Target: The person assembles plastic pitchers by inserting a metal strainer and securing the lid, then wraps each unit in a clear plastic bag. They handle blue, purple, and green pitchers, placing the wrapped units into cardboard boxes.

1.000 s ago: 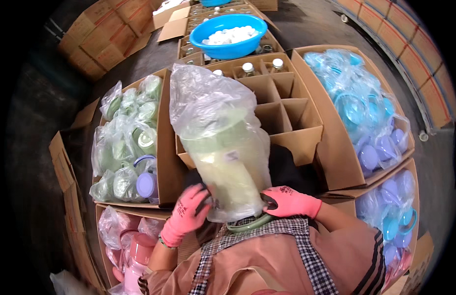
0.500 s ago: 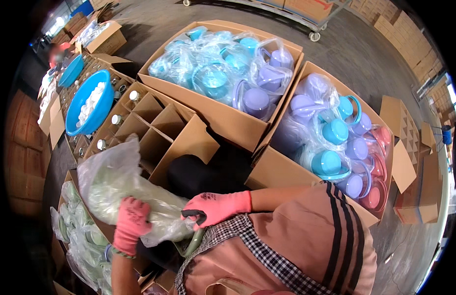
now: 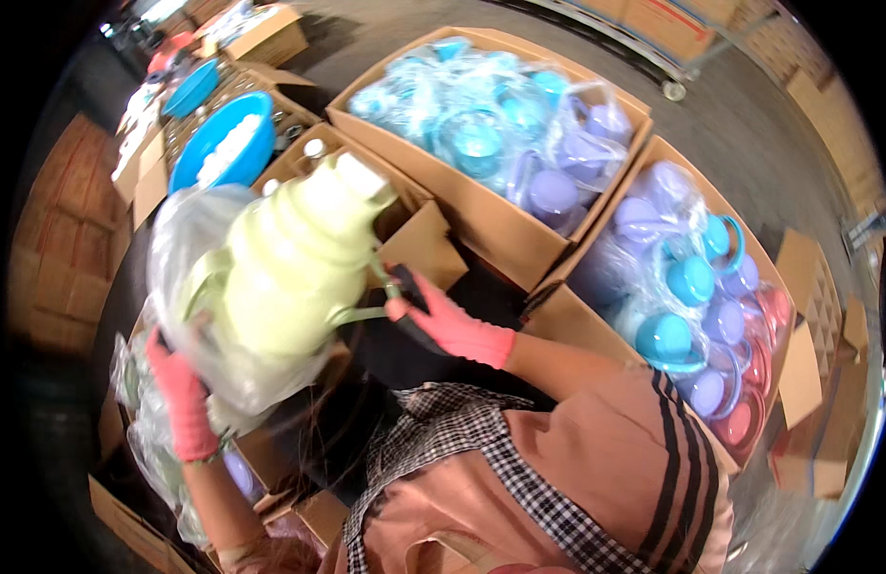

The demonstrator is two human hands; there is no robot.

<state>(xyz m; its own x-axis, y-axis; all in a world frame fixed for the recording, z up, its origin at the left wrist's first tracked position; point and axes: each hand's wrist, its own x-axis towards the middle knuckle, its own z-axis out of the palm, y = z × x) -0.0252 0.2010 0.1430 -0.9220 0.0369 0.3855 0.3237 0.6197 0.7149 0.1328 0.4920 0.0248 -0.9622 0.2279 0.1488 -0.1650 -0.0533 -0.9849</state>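
Observation:
A pale green thermos jug [image 3: 295, 263] lies tilted in front of me, its white-tipped end pointing away to the upper right. A clear plastic bag [image 3: 180, 234] hangs round its left side and lower end. My left hand [image 3: 182, 397], in a pink glove, grips the bag low on the left, with some fingers hidden behind the film. My right hand [image 3: 452, 320], in a pink glove with a dark palm, is closed on the jug's thin green carrying handle [image 3: 359, 314]. The jug is slightly blurred.
Behind the jug stands a divided carton [image 3: 409, 215] with white-capped bottles. A blue basin [image 3: 261, 143] of white caps sits beyond. Open cartons hold bagged blue and purple jugs [image 3: 476, 139] and blue, purple and pink ones [image 3: 691, 282]. Bagged green pieces [image 3: 156, 459] lie at lower left.
The green jug has come into view, largely out of the bag, and lifted away from me. My right hand has moved forward with its handle; my left hand has shifted left with the bag.

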